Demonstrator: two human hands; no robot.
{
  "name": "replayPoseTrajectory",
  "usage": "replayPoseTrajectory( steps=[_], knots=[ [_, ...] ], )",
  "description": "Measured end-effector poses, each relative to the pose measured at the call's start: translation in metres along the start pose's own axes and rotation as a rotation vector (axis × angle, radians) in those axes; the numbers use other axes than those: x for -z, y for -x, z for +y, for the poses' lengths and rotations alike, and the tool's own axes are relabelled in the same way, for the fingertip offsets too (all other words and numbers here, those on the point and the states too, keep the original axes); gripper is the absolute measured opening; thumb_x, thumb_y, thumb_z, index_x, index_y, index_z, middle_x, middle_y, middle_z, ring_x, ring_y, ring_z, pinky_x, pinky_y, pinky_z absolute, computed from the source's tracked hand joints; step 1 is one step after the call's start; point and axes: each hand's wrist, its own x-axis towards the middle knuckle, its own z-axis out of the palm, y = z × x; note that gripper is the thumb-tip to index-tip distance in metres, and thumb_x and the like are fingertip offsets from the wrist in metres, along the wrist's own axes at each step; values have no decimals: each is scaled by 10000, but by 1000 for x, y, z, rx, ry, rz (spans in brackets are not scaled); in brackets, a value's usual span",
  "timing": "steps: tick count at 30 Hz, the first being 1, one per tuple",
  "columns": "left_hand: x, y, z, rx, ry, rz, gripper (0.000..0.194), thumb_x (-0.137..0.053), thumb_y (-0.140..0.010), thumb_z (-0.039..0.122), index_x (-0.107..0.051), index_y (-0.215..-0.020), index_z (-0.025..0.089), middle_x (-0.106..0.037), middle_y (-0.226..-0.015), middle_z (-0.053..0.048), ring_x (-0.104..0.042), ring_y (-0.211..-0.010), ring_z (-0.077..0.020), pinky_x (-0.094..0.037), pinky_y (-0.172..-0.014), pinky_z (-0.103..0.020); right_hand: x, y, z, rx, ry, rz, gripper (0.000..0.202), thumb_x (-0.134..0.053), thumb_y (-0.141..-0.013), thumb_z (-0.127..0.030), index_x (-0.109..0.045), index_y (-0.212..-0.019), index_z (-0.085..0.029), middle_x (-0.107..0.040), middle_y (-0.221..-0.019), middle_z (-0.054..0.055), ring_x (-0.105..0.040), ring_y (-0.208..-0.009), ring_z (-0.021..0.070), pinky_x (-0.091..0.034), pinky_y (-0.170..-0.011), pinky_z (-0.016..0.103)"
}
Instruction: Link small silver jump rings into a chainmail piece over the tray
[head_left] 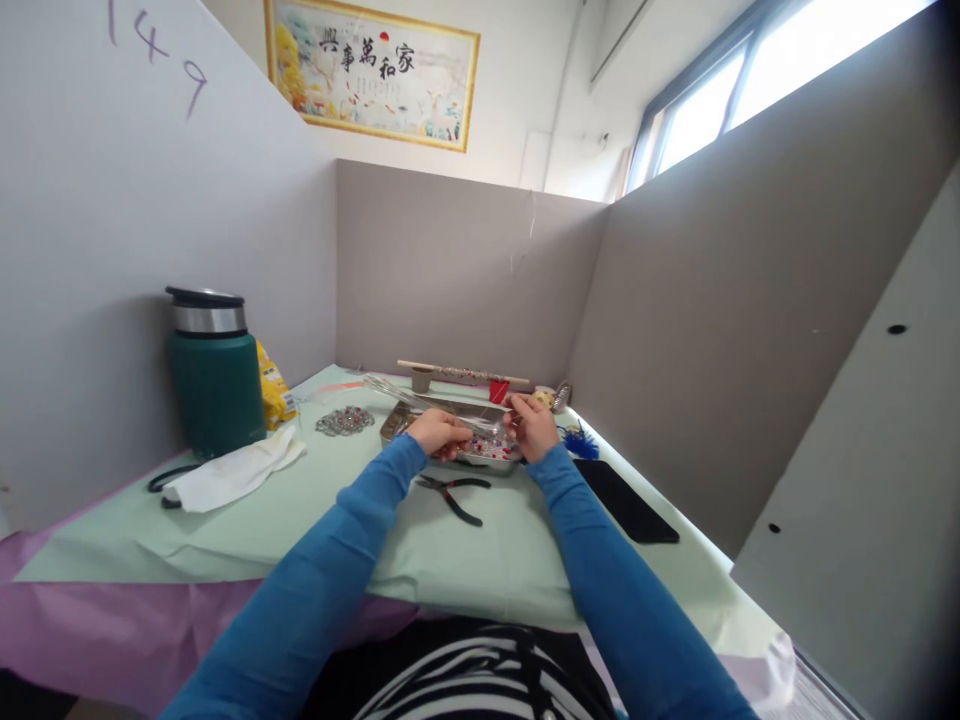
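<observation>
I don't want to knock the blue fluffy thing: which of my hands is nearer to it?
Your right. The blue fluffy thing lies just right of that hand's wrist; your left hand is farther off, at the metal tray's left part.

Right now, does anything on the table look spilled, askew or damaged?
Nothing clearly spilled or damaged. The pliers lie with handles spread near the tray, and the white cloth is crumpled by the bottle: merely untidy.

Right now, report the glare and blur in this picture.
Head view: the bright window upper right is washed out; the straight-edged grey partition runs into near-black at far right; small red and clear beads look soft, individually hard to separate.
</observation>
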Motion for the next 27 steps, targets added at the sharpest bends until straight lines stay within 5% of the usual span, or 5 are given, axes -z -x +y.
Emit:
replayPoseTrajectory(
  steps=[7, 27],
  knots=[
    [-3, 0, -1, -24, -58, -105, 206, -629, -672, 280, -587, -572, 106, -539, -429, -8, -443, -346, -79, -310, -356, -208, 6, 4, -1, -121, -285, 53, 265, -738, -575, -277, -609, -769, -151, -642, -691, -6, -498, -468, 60, -296, -333, 153],
    [-3, -1, -2, 11, -121, -138, 259, -649, -674, 329, -598, -546, 110, -512, -387, -15, -441, -343, -92, -318, -372, -221, 8, 3, 1, -202, -360, 45, 207, -693, -669, -272, -633, -834, -162, -605, -646, -30, -482, -452, 46, -288, -329, 142]
  ],
)
